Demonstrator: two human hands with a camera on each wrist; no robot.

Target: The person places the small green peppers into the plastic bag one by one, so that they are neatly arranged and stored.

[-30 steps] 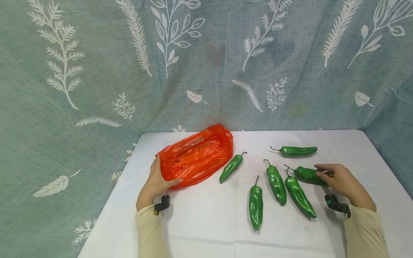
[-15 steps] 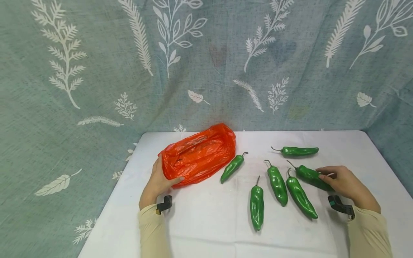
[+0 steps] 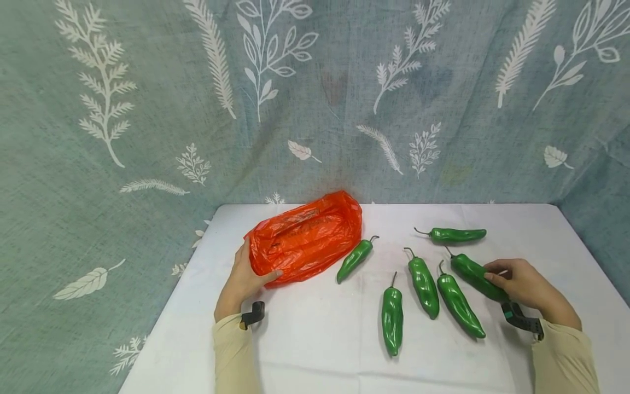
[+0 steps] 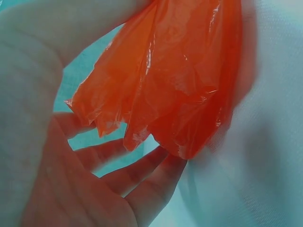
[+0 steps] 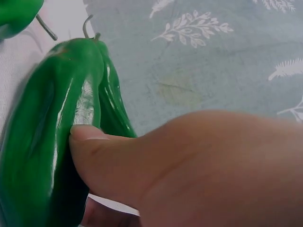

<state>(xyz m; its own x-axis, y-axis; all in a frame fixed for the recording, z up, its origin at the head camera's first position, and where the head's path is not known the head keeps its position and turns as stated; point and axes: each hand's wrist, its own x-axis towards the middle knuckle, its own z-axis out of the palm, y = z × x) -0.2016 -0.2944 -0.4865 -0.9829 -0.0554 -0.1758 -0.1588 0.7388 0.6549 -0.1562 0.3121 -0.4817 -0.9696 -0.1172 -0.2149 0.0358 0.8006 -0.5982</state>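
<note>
In the head view, my left hand (image 3: 241, 284) holds the left end of an open red plastic bag (image 3: 305, 241), thumb on the near side and fingers round the far side. The left wrist view shows the bag's crumpled end (image 4: 175, 94) between thumb and fingers. My right hand (image 3: 524, 284) grips the lower end of a green chili pepper (image 3: 470, 271). Close up in the right wrist view, the thumb (image 5: 104, 156) presses on that pepper's glossy side (image 5: 38, 142); its tip is hidden by the hand. A second chili (image 3: 460, 306) lies just left of it.
More green chilies lie on the white tabletop (image 3: 315, 339): one at the back (image 3: 458, 235), one beside the bag (image 3: 355, 260), one in the middle (image 3: 423, 287) and one nearest the front (image 3: 392, 320). A patterned green cloth (image 3: 315, 137) hangs behind.
The chili under my right hand has swung, its stem end turning toward the back and its tip toward me. My left hand stays on the bag; the whole head view has shifted slightly.
</note>
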